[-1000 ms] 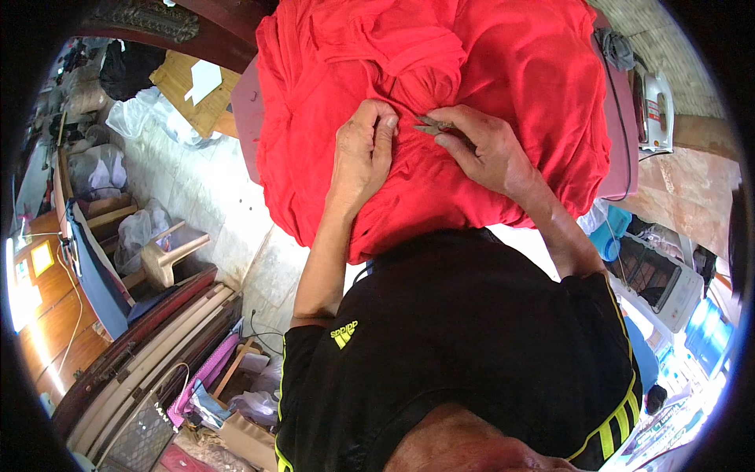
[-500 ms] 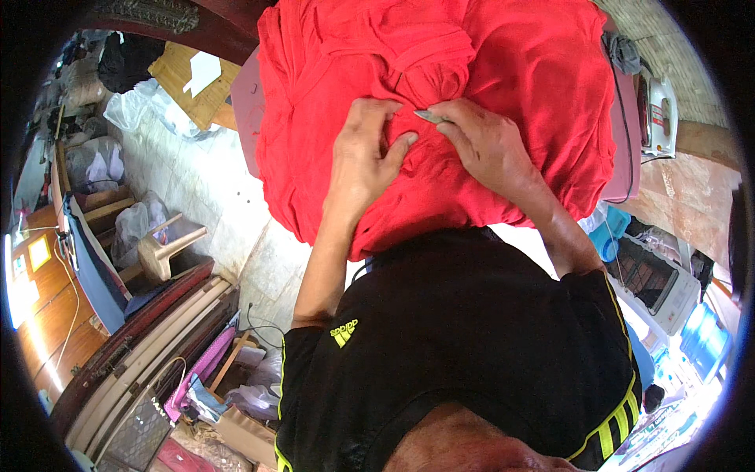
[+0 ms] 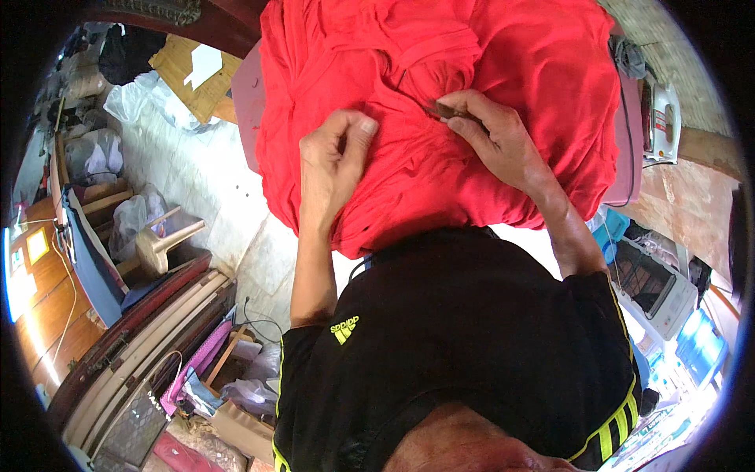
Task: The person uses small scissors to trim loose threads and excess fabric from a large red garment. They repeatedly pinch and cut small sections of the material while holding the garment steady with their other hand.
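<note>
Left hand: fingers curled in, thumb toward the forefinger, over the red cloth; cannot tell whether they pinch anything

Right hand: fingers and thumb closed around small dark snips

Snips: poking out of the right fingers on the side toward the left hand; cannot tell whether the tip touches the cloth

Cloth: heaped in folds under both sets of fingers, spreading ahead of them and to either side

Table: purplish, beneath the cloth, edges showing left and right of the fingers

Iron: white, well right of the right fingers

Stool: well left of the left fingers, nearer the body
</note>
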Available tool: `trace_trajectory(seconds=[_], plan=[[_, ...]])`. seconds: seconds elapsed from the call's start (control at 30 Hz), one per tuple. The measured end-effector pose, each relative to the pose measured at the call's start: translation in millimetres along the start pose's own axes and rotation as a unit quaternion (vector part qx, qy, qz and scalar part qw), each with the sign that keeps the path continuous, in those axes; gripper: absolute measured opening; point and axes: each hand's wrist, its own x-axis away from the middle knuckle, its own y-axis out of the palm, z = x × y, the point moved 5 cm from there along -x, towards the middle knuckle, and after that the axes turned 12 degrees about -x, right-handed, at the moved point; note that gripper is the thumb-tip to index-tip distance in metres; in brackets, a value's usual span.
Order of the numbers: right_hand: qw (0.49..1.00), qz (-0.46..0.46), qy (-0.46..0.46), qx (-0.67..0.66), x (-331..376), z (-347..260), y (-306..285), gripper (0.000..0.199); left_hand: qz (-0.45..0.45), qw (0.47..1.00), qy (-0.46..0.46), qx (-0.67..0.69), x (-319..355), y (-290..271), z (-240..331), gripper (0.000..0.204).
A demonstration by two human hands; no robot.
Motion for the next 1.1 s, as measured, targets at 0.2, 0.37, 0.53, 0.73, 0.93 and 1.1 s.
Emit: trace_trajectory(seconds=[0.2,0.37,0.53,0.73,0.93,1.1], plan=[[0.999,-0.027,0.039,-0.011,2,4,3,0.032,-0.032,0.975,0.187,-0.115,0,17,11,0.015],[0.999,-0.003,0.027,-0.02,7,12,0,0.031,0.145,0.984,-0.008,-0.099,9,-42,-14,0.004],[0.999,0.018,0.031,-0.022,7,19,3,0.028,0.113,0.967,0.118,-0.194,24,-21,43,0.007],[0.999,0.043,-0.015,-0.019,8,22,6,0.031,0.136,0.96,0.182,-0.164,32,12,31,0.007],[0.998,0.038,-0.043,0.035,11,15,4,0.026,0.076,0.994,-0.048,-0.062,49,-37,8,0.002],[0.998,0.054,-0.034,0.012,12,14,7,0.024,-0.025,0.986,0.098,-0.134,38,-17,7,0.002]])
